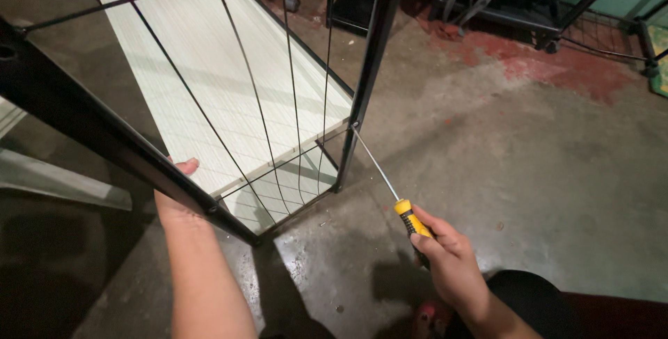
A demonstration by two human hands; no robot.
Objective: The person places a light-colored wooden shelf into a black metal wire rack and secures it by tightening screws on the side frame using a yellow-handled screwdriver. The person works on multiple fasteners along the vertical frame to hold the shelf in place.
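A black metal shelf frame (pixel 367 74) with thin wire sides stands on the concrete floor. It carries a pale wood-grain shelf board (pixel 209 74). My right hand (pixel 449 259) grips a screwdriver (pixel 410 219) with a yellow and black handle. Its long shaft points up and left, and the tip meets the upright post at the board's near right corner. My left hand (pixel 177 196) reaches behind a black frame bar (pixel 104 133) and holds the board's near left edge, thumb on top.
Another black metal rack (pixel 550 12) with straps on it stands at the back right. A pale panel (pixel 62 182) lies at the left. The concrete floor (pixel 529 158) shows red paint patches far right. My dark-clothed knee (pixel 536 304) is at the bottom right.
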